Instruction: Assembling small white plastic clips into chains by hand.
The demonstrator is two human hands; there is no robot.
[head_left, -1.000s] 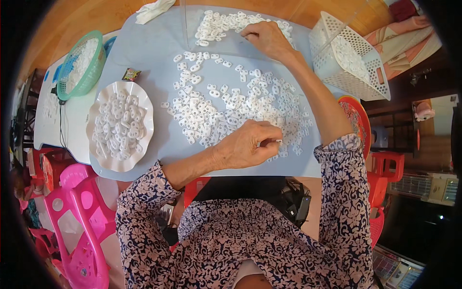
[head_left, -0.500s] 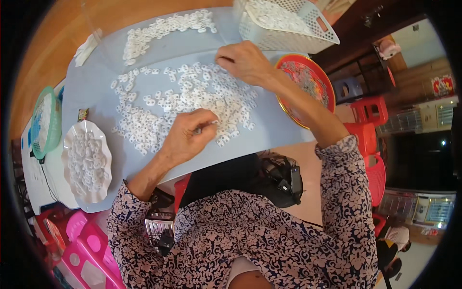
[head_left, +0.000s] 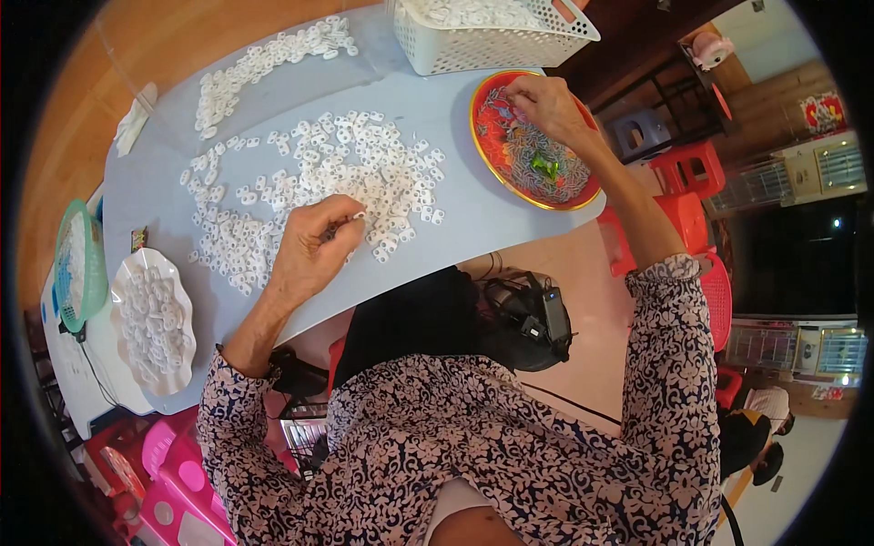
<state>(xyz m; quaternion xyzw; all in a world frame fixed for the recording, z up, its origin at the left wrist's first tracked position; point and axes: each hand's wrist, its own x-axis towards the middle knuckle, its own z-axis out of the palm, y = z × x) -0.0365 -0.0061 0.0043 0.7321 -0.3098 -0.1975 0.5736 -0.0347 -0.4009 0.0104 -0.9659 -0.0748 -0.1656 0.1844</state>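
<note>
Small white plastic pieces with dark holes (head_left: 373,168) lie spread in a loose layer over the grey-blue table (head_left: 446,105). My left hand (head_left: 311,250) is closed in a pinch at the near edge of this layer, with one white plastic piece (head_left: 359,217) showing at its fingertips. My right hand (head_left: 551,109) is over the far part of a red bowl (head_left: 479,150) with a gold rim. Its fingers are bent together, fingertips down at the contents; what they hold, if anything, is hidden. Many small grey metal pieces, like screws, and a bright green item (head_left: 546,166) lie in the bowl.
A white perforated basket (head_left: 492,45) of white pieces stands at the back. A scalloped white dish (head_left: 187,341) of finished-looking pieces sits at the left, near a green basket (head_left: 94,273). Another band of white pieces (head_left: 273,64) lies at the far left. Red stools (head_left: 687,177) stand right.
My right hand has moved right, from above the white pieces to the red bowl. My left hand keeps its pinch beside the layer. The whole view has shifted slightly.
</note>
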